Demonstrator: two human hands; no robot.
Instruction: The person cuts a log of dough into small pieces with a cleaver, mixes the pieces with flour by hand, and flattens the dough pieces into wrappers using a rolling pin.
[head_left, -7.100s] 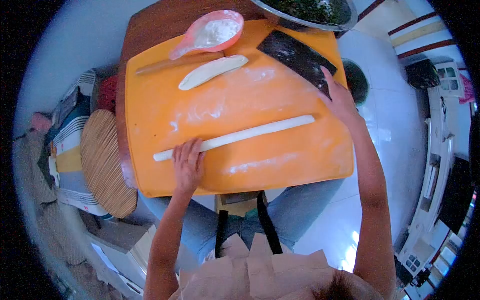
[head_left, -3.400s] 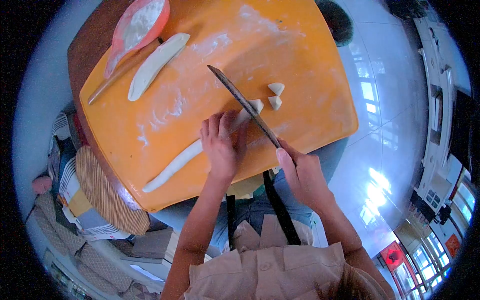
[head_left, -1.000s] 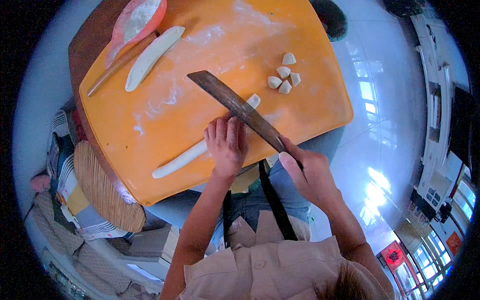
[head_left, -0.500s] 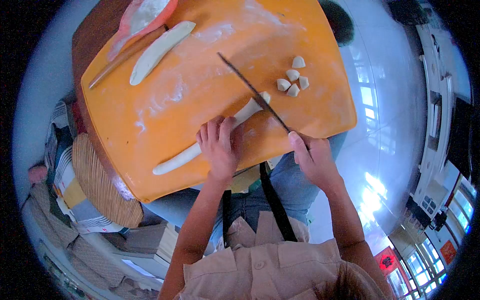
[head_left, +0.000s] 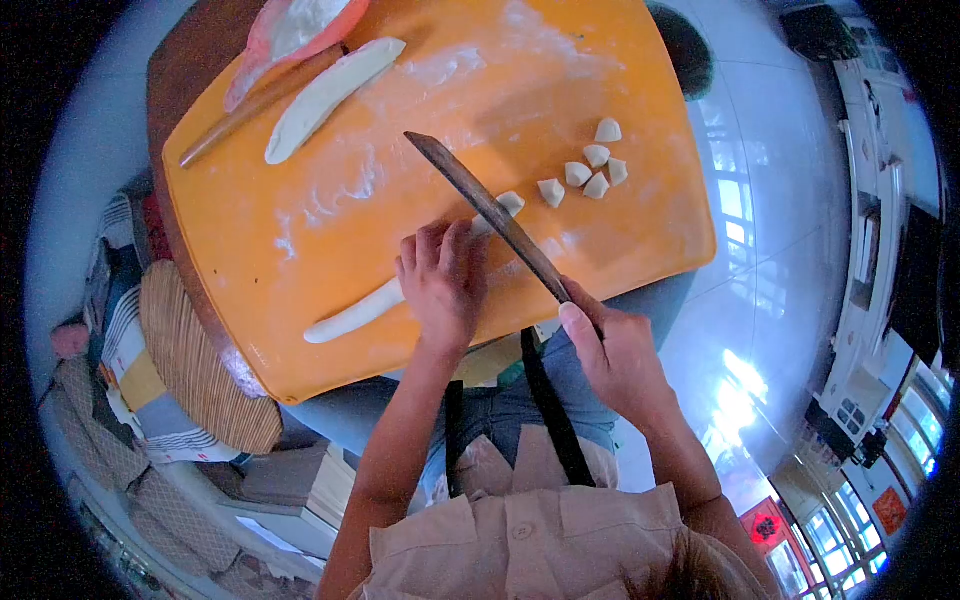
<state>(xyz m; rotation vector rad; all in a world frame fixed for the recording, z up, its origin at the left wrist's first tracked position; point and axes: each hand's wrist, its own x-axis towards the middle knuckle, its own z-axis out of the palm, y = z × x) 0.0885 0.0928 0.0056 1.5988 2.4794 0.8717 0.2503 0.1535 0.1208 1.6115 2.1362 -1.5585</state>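
A long white dough rope [head_left: 355, 312] lies slantwise on the orange board [head_left: 380, 220]. My left hand [head_left: 442, 285] is closed over its middle with curled fingers. In my right hand [head_left: 622, 362] is the handle of a kitchen knife [head_left: 490, 207], the blade slanting up and left across the rope close to its right end. Part of the dough is hidden under the blade, and a short end [head_left: 511, 203] shows past it. Several small cut dough pieces [head_left: 597, 156] sit to the right of the knife, one of them [head_left: 551, 192] nearer the blade.
A second, thicker dough roll [head_left: 335, 98] rests at the board's upper left, beside a wooden rolling pin [head_left: 235, 120]. Behind them is a red container [head_left: 345, 22] holding white flour. Flour streaks mark the board. A round woven-look stool [head_left: 200, 350] stands at left.
One more dough piece now lies apart beside the others. The knife has shifted left along the rope, and its blade is turned to show more of its flat side.
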